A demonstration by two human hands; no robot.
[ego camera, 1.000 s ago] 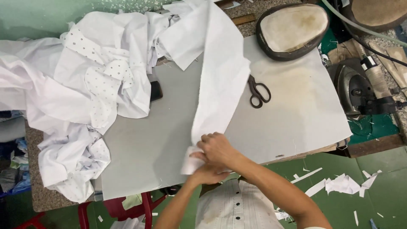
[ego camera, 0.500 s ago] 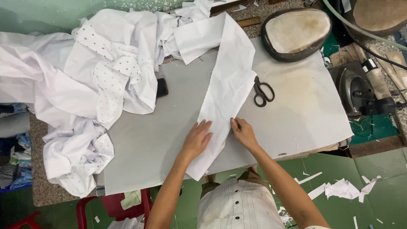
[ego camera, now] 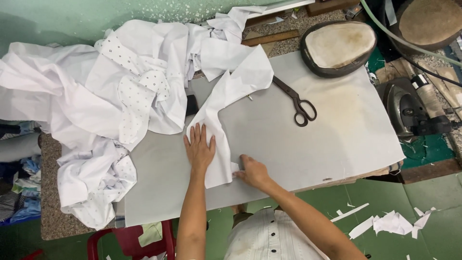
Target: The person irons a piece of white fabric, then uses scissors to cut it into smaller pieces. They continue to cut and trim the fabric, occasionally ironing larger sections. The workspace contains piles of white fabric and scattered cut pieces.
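Beside scissors (ego camera: 296, 102); cloth heap (ego camera: 110, 96) left.

The white fabric strip (ego camera: 226, 110) has swung toward eleven o'clock; the left hand (ego camera: 198, 150) now presses it flat, the right hand (ego camera: 252, 172) has dropped to its lower edge.

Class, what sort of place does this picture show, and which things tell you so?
Probably a tailoring or garment workshop: a heap of white fabric, large scissors on a padded work table, and an iron beside it.

bright, even overhead light, soft shadows, sharp focus, slight edge distortion.
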